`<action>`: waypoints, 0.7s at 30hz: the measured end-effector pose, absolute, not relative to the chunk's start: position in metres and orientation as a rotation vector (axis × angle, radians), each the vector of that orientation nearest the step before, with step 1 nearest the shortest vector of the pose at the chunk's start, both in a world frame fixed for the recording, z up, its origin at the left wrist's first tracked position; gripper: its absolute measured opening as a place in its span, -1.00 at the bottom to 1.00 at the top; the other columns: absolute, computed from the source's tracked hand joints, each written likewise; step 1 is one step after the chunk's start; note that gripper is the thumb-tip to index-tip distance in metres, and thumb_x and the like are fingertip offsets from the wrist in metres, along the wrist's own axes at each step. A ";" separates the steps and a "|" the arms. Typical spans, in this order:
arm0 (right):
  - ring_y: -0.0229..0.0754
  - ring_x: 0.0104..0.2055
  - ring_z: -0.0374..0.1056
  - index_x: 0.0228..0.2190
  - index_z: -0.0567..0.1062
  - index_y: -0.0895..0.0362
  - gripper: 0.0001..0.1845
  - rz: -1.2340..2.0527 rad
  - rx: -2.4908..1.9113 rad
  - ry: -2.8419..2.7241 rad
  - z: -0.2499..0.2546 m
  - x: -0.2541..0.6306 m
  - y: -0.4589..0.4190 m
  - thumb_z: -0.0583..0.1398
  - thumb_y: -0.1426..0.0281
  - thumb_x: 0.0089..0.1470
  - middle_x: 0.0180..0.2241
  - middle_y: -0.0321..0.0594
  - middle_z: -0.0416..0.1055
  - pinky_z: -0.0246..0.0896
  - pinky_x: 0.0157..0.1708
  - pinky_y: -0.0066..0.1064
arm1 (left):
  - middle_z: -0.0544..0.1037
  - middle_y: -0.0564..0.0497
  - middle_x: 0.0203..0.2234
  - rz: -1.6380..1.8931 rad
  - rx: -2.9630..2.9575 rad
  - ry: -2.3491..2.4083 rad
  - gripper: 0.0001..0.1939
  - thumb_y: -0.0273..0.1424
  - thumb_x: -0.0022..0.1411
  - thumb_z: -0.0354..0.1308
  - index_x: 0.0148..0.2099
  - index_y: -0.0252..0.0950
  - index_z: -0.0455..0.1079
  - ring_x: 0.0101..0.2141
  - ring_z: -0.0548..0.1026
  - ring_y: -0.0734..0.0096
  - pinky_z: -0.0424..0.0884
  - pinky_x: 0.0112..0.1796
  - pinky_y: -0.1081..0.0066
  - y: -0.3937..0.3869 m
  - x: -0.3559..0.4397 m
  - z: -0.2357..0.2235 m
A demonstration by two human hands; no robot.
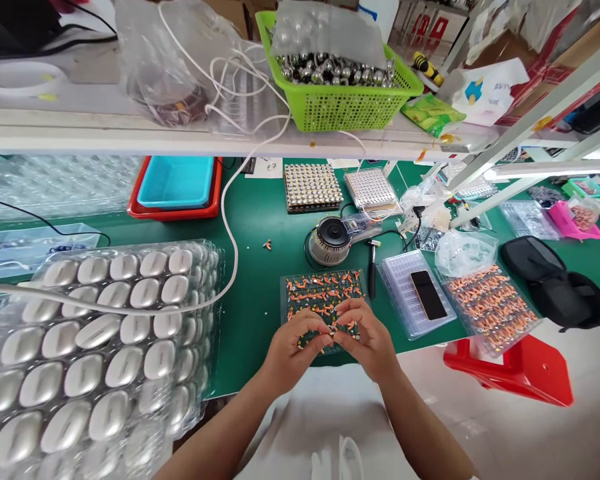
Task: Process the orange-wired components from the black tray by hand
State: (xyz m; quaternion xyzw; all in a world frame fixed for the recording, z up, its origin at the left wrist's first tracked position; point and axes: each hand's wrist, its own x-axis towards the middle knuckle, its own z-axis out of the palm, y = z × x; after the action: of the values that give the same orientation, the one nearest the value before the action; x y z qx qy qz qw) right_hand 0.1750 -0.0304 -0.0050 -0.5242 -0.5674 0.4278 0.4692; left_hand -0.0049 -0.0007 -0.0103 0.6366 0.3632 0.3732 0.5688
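Note:
A dark green tray (314,288) dotted with several small orange parts lies at the near edge of the green bench (260,227). My left hand (295,350) and my right hand (367,340) meet over its near edge, fingertips pinched together around a tiny orange part (333,328). Which hand bears it I cannot tell. Both forearms reach in from below.
Stacked clear blister trays of silver oval shells (100,347) fill the left. A white cable (230,220) crosses them. Behind the tray sit a round grey device (331,241), a phone (429,295) on a clear tray, and a tray of orange parts (490,308). A red stool (525,370) stands at right.

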 end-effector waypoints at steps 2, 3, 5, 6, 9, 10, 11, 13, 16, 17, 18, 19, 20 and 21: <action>-0.08 -0.01 0.29 -0.27 0.44 0.01 -0.79 1.150 -1.236 -1.387 -0.007 0.178 -0.029 0.30 0.35 0.00 -0.12 -0.16 0.35 0.19 0.00 -0.19 | 0.46 -0.03 -0.40 0.826 1.512 0.765 -0.92 -0.44 0.25 0.09 -0.28 -0.26 0.40 -0.33 0.41 0.37 0.34 -0.26 0.38 0.001 -0.008 -0.007; -0.08 0.00 0.28 -0.24 0.43 0.01 -0.74 1.204 -1.205 -1.385 -0.008 0.179 -0.028 0.32 0.33 -0.02 -0.11 -0.16 0.35 0.19 0.00 -0.19 | 0.46 -0.03 -0.41 0.797 1.516 0.723 -0.91 -0.45 0.26 0.07 -0.28 -0.26 0.40 -0.32 0.41 0.37 0.33 -0.25 0.37 0.002 -0.009 -0.006; -0.07 0.01 0.27 -0.20 0.43 0.01 -0.65 1.313 -1.146 -1.370 -0.012 0.181 -0.027 0.35 0.30 -0.06 -0.10 -0.15 0.36 0.18 -0.01 -0.20 | 0.46 -0.04 -0.40 0.744 1.497 0.655 -0.90 -0.44 0.27 0.06 -0.29 -0.26 0.39 -0.31 0.40 0.36 0.33 -0.23 0.36 0.003 -0.011 -0.004; -0.06 0.02 0.26 -0.19 0.42 0.01 -0.61 1.366 -1.120 -1.358 -0.015 0.182 -0.027 0.36 0.28 -0.09 -0.10 -0.15 0.36 0.18 -0.02 -0.20 | 0.45 -0.04 -0.39 0.717 1.476 0.627 -0.90 -0.43 0.27 0.06 -0.29 -0.27 0.39 -0.31 0.40 0.36 0.33 -0.23 0.36 0.004 -0.011 -0.004; -0.06 0.02 0.26 -0.16 0.41 0.02 -0.51 1.525 -1.076 -1.291 -0.023 0.184 -0.028 0.40 0.27 -0.16 -0.09 -0.14 0.36 0.18 -0.07 -0.24 | 0.44 -0.04 -0.38 0.633 1.403 0.574 -0.87 -0.37 0.26 0.08 -0.30 -0.29 0.40 -0.33 0.38 0.39 0.32 -0.24 0.36 0.005 -0.012 -0.008; -0.07 0.00 0.27 -0.15 0.41 0.02 -0.49 1.578 -1.066 -1.263 -0.025 0.184 -0.029 0.41 0.28 -0.18 -0.08 -0.15 0.36 0.18 -0.08 -0.25 | 0.45 -0.04 -0.40 0.605 1.367 0.566 -0.86 -0.36 0.26 0.09 -0.32 -0.30 0.40 -0.34 0.38 0.40 0.31 -0.23 0.36 0.005 -0.011 -0.010; -0.07 -0.01 0.28 -0.14 0.41 0.02 -0.47 1.624 -1.060 -1.236 -0.027 0.185 -0.030 0.42 0.29 -0.19 -0.07 -0.15 0.35 0.18 -0.09 -0.26 | 0.45 -0.03 -0.42 0.573 1.314 0.559 -0.85 -0.35 0.25 0.10 -0.33 -0.31 0.40 -0.34 0.38 0.41 0.31 -0.23 0.37 0.004 -0.010 -0.012; -0.08 -0.01 0.27 -0.12 0.41 0.02 -0.44 1.685 -1.065 -1.193 -0.030 0.186 -0.032 0.43 0.31 -0.20 -0.06 -0.16 0.35 0.17 -0.09 -0.27 | 0.46 0.00 -0.47 0.506 1.151 0.551 -0.84 -0.34 0.24 0.12 -0.33 -0.33 0.38 -0.38 0.39 0.43 0.32 -0.26 0.38 0.002 -0.008 -0.016; -0.08 -0.02 0.27 -0.08 0.40 0.02 -0.40 1.762 -1.072 -1.139 -0.034 0.189 -0.034 0.43 0.31 -0.20 -0.07 -0.17 0.35 0.18 -0.07 -0.26 | 0.46 0.04 -0.51 0.440 0.901 0.569 -0.85 -0.34 0.19 0.19 -0.25 -0.32 0.39 -0.45 0.42 0.46 0.35 -0.34 0.41 -0.002 -0.002 -0.021; -0.09 -0.03 0.28 -0.07 0.40 0.03 -0.39 1.794 -1.066 -1.115 -0.036 0.190 -0.035 0.42 0.31 -0.20 -0.08 -0.17 0.36 0.19 -0.08 -0.25 | 0.46 0.04 -0.50 0.432 0.862 0.585 -0.82 -0.34 0.17 0.21 -0.20 -0.32 0.40 -0.45 0.43 0.46 0.36 -0.35 0.41 -0.004 0.000 -0.023; -0.09 -0.05 0.29 -0.07 0.39 0.03 -0.39 1.824 -1.060 -1.088 -0.039 0.190 -0.035 0.42 0.30 -0.19 -0.08 -0.17 0.36 0.21 -0.09 -0.24 | 0.47 0.04 -0.48 0.431 0.855 0.608 -0.79 -0.33 0.16 0.22 -0.16 -0.32 0.42 -0.45 0.44 0.45 0.37 -0.34 0.40 -0.006 0.002 -0.026; -0.10 -0.06 0.30 -0.07 0.38 0.04 -0.40 1.842 -1.058 -1.060 -0.043 0.191 -0.035 0.41 0.29 -0.18 -0.07 -0.17 0.36 0.24 -0.12 -0.25 | 0.48 0.02 -0.45 0.433 0.880 0.637 -0.76 -0.33 0.16 0.21 -0.13 -0.31 0.44 -0.44 0.45 0.44 0.38 -0.34 0.39 -0.007 0.003 -0.028; -0.10 -0.07 0.30 -0.07 0.38 0.04 -0.41 1.839 -1.070 -1.038 -0.048 0.192 -0.035 0.40 0.29 -0.16 -0.06 -0.16 0.35 0.26 -0.14 -0.26 | 0.49 0.01 -0.43 0.440 0.933 0.673 -0.76 -0.32 0.17 0.19 -0.12 -0.31 0.46 -0.43 0.46 0.43 0.39 -0.33 0.39 -0.007 0.005 -0.032; -0.10 -0.07 0.31 -0.08 0.37 0.04 -0.43 1.807 -1.107 -1.029 -0.054 0.193 -0.035 0.39 0.28 -0.15 -0.06 -0.16 0.35 0.27 -0.17 -0.28 | 0.50 0.00 -0.42 0.451 1.006 0.721 -0.76 -0.31 0.20 0.15 -0.13 -0.31 0.48 -0.43 0.46 0.43 0.39 -0.33 0.40 -0.006 0.007 -0.037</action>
State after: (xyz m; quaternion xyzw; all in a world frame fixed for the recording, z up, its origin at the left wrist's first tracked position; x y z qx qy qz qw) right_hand 0.1925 -0.0353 -0.0540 -0.4340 -0.4037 0.7085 0.3830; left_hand 0.0070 -0.0064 -0.0366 0.4676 0.3352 0.2096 0.7906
